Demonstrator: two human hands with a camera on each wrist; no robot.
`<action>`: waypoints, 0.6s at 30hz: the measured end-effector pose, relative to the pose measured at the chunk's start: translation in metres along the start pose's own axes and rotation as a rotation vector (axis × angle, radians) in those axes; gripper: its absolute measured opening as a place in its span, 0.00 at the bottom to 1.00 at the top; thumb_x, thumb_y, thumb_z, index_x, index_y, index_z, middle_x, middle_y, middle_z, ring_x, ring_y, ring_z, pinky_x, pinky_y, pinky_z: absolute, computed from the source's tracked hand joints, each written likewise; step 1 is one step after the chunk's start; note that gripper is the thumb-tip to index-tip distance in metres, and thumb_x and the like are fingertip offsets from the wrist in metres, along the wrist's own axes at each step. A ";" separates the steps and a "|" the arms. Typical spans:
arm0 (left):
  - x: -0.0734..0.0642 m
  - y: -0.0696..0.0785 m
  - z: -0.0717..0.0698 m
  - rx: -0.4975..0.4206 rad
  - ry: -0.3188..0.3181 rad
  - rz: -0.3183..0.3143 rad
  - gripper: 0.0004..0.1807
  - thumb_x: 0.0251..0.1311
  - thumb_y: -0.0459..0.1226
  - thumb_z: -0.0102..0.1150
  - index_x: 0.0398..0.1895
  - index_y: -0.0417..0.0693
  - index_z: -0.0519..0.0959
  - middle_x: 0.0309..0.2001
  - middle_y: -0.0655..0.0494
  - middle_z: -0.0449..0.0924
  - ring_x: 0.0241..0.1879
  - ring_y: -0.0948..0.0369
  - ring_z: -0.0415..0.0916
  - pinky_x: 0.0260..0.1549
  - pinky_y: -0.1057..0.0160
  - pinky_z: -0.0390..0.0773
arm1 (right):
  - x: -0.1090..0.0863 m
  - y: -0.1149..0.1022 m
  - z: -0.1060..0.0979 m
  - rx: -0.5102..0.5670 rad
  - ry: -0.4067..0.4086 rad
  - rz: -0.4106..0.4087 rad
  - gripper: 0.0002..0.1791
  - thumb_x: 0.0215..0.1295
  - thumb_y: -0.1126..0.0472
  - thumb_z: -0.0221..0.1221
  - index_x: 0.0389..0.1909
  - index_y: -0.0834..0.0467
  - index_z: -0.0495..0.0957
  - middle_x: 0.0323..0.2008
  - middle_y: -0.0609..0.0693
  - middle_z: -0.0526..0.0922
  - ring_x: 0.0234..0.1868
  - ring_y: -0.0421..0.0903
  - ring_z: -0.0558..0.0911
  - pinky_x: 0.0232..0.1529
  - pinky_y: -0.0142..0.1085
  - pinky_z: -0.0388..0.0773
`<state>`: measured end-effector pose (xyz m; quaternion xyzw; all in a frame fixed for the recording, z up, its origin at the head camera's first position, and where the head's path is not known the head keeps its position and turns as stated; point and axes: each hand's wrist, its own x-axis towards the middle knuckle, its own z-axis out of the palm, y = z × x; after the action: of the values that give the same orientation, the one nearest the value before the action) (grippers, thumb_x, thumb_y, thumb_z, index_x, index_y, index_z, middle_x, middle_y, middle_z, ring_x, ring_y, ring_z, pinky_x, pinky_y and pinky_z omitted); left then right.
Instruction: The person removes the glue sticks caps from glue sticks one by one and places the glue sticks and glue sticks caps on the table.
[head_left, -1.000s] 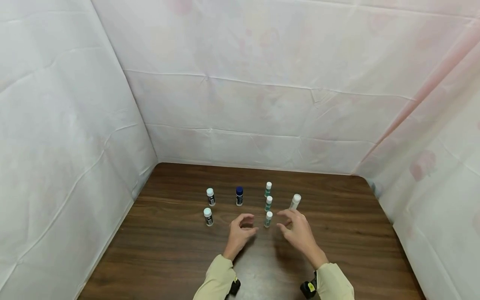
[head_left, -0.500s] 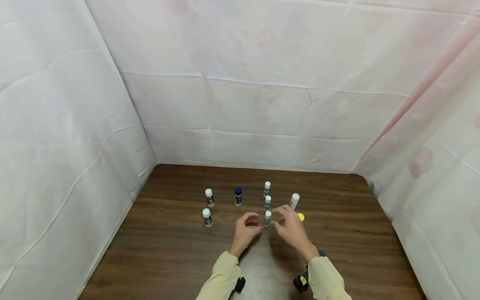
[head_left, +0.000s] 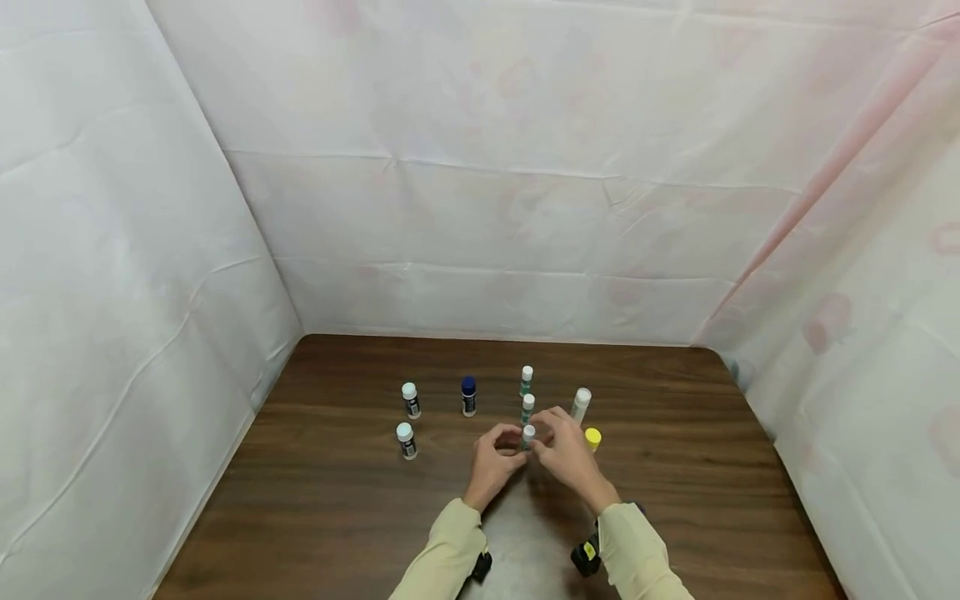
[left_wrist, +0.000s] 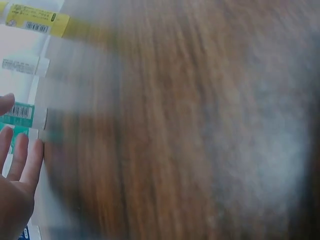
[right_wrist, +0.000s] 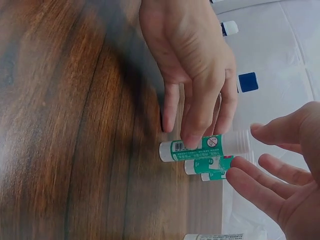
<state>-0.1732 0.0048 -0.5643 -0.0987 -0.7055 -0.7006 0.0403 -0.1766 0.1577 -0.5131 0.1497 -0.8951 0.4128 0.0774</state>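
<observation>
Two hands meet over a dark wooden counter [head_left: 315,500], closing in on one small glue stick [head_left: 528,437] with a green label and a white cap. It stands upright, nearest the person in a row of three matching green sticks. The left hand [head_left: 497,460] comes from the left, its fingers bent down; in the right wrist view, its fingertips [right_wrist: 192,141] touch the stick's green label. The right hand [head_left: 564,454] sits just to the right, fingers loosely spread beside the white cap, not clearly touching it. Behind the right hand stand a taller white stick [head_left: 580,405] and a yellow-capped stick [head_left: 592,438]. Farther left are a blue-capped stick [head_left: 468,396] and two white-capped sticks [head_left: 409,400].
</observation>
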 end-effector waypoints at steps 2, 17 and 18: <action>0.001 0.001 0.002 0.012 0.010 0.001 0.17 0.46 0.23 0.67 0.42 0.31 0.78 0.40 0.32 0.78 0.42 0.35 0.76 0.42 0.40 0.76 | 0.001 -0.001 0.000 -0.005 -0.006 0.006 0.15 0.50 0.72 0.66 0.42 0.61 0.80 0.41 0.52 0.77 0.29 0.42 0.80 0.26 0.29 0.77; 0.005 -0.001 -0.004 0.061 0.028 0.047 0.12 0.47 0.24 0.67 0.37 0.31 0.79 0.36 0.37 0.81 0.37 0.39 0.79 0.38 0.42 0.78 | 0.009 -0.001 0.008 -0.032 -0.016 -0.034 0.15 0.50 0.72 0.66 0.41 0.61 0.80 0.41 0.52 0.76 0.29 0.39 0.79 0.26 0.29 0.77; 0.006 0.000 -0.006 0.072 0.029 0.057 0.12 0.46 0.23 0.66 0.37 0.31 0.79 0.35 0.37 0.81 0.37 0.39 0.79 0.38 0.43 0.79 | 0.010 -0.001 0.007 -0.036 -0.016 -0.034 0.16 0.50 0.72 0.67 0.41 0.61 0.80 0.41 0.52 0.76 0.29 0.40 0.80 0.26 0.29 0.77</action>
<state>-0.1792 -0.0004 -0.5630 -0.1071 -0.7264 -0.6748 0.0742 -0.1857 0.1496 -0.5143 0.1668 -0.9003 0.3940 0.0801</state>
